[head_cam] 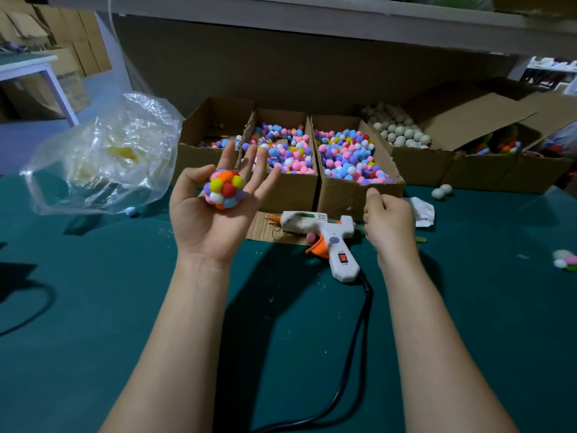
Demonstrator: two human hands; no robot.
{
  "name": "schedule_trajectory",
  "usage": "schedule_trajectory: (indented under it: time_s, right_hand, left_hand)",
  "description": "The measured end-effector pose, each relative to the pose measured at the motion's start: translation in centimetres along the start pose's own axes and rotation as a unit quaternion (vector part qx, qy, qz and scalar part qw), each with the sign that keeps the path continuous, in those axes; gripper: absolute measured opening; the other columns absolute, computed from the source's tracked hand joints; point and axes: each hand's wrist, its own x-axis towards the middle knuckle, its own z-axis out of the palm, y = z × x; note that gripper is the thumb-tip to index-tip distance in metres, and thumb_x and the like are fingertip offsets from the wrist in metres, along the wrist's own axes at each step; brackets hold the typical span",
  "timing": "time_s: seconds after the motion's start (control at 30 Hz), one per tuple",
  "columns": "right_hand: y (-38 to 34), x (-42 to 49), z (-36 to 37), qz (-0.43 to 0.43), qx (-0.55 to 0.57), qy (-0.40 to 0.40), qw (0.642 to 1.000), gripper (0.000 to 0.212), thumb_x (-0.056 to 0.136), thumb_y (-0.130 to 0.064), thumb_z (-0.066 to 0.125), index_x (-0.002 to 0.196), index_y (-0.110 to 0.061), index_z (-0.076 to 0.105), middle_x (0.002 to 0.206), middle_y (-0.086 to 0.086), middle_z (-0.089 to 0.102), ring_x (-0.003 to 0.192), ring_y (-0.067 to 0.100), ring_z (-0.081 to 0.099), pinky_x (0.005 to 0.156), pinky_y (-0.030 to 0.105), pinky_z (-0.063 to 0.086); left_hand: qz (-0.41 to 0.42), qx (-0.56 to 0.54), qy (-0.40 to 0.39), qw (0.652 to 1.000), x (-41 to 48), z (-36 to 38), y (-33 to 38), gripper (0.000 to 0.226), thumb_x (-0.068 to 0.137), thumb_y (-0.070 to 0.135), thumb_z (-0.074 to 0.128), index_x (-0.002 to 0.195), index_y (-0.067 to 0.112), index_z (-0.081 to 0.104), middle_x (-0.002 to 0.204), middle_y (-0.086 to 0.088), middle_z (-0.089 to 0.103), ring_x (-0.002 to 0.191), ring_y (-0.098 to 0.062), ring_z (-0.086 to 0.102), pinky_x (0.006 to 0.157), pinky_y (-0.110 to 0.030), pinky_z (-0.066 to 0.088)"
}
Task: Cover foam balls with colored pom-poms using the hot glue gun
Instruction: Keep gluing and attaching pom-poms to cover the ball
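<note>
Multicoloured pom-pom ball [223, 189]: fully covered on its visible side, lying on the upturned left hand [209, 220]. That hand is released, fingers straight and spread, thumb beside the ball; it is raised in front of the boxes.

Right hand [390, 220]: back to the camera, fingers curled, just beside the rear of the glue gun. Whether it grasps anything cannot be told.

Glue gun [321, 228]: white with an orange trigger, lying on its side, nozzle on a cardboard scrap [265, 229]. One pink pom-pom [310, 237] touches the trigger. Black cord [359, 323] runs from the handle toward the camera between the forearms.

Green tabletop [93, 307]: bare surface shows left of the left forearm, between the arms, and right of the right forearm.

Row of open cardboard boxes along the back, touching side by side:
- left box [215, 120]: a few pom-poms at the bottom;
- middle box [290, 195]: pom-poms in pink, blue, white, purple;
- right box [343, 198]: the same mix, heaped;
- foam-ball box [418, 164]: white foam balls [399, 132];
- far-right box [499, 173]: mixed coloured contents, too dim to name.

Loose items: clear plastic bag [103, 154] at far left, with a light blue pom-pom [130, 211] beside it; two foam balls on the table [441, 191]; crumpled white paper [423, 210] behind the right hand.
</note>
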Motion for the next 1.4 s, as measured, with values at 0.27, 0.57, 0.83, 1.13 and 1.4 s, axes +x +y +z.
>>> schedule_trajectory:
  time_s: [0.27, 0.57, 0.83, 1.13, 1.4]
  right_hand:
    - [-1.1, -1.1, 0.8, -0.063, -0.005, -0.108, 0.992, 0.012, 0.093, -0.009, 0.058, 0.087, -0.019, 0.060, 0.077, 0.001, 0.065, 0.070, 0.012, 0.065, 0.069, 0.028, 0.053]
    - [-2.1, -2.5, 1.6, -0.039, 0.033, -0.168, 0.985, 0.019, 0.096, -0.012, 0.054, 0.079, -0.018, 0.060, 0.072, 0.000, 0.064, 0.061, 0.006, 0.061, 0.052, 0.017, 0.047]
    - [-1.9, -1.9, 1.5, -0.032, 0.070, -0.098, 0.992, 0.038, 0.091, -0.005, 0.038, 0.066, -0.023, 0.061, 0.044, -0.015, 0.043, 0.048, 0.007, 0.038, 0.049, 0.025, 0.032]
    - [-2.1, -1.6, 1.0, 0.036, 0.235, -0.113, 0.965, 0.028, 0.091, 0.002, 0.045, 0.082, -0.016, 0.065, 0.052, -0.009, 0.055, 0.050, 0.004, 0.050, 0.049, 0.017, 0.043]
    - [-1.9, -1.5, 1.0, 0.032, 0.232, -0.091, 0.968, 0.028, 0.097, -0.008, 0.038, 0.082, -0.017, 0.060, 0.044, -0.012, 0.037, 0.039, 0.003, 0.030, 0.041, 0.019, 0.026]
  left_hand:
    - [-0.039, 0.006, -0.019, 0.999, 0.0, -0.2, -0.6, 0.061, 0.074, 0.008, 0.051, 0.134, 0.004, 0.052, 0.138, -0.027, 0.052, 0.125, -0.043, 0.054, 0.094, -0.061, 0.044]
    - [-0.077, 0.088, 0.021, 0.993, 0.2, -0.4, -1.8, 0.061, 0.068, 0.009, 0.055, 0.129, 0.005, 0.058, 0.132, -0.023, 0.059, 0.120, -0.037, 0.060, 0.098, -0.058, 0.045]
    - [-0.073, 0.078, 0.039, 0.993, 0.3, -0.6, -1.6, 0.069, 0.065, 0.006, 0.057, 0.134, 0.005, 0.057, 0.130, -0.024, 0.060, 0.118, -0.038, 0.061, 0.099, -0.059, 0.044]
    - [-0.068, 0.079, 0.048, 0.993, 0.2, -0.6, -1.5, 0.070, 0.066, 0.007, 0.057, 0.135, 0.005, 0.056, 0.131, -0.022, 0.059, 0.117, -0.037, 0.062, 0.093, -0.058, 0.048]
    - [-0.066, 0.072, 0.048, 0.994, 0.2, -0.5, -1.5, 0.062, 0.068, 0.007, 0.056, 0.129, 0.004, 0.060, 0.128, -0.024, 0.061, 0.117, -0.038, 0.061, 0.097, -0.059, 0.045]
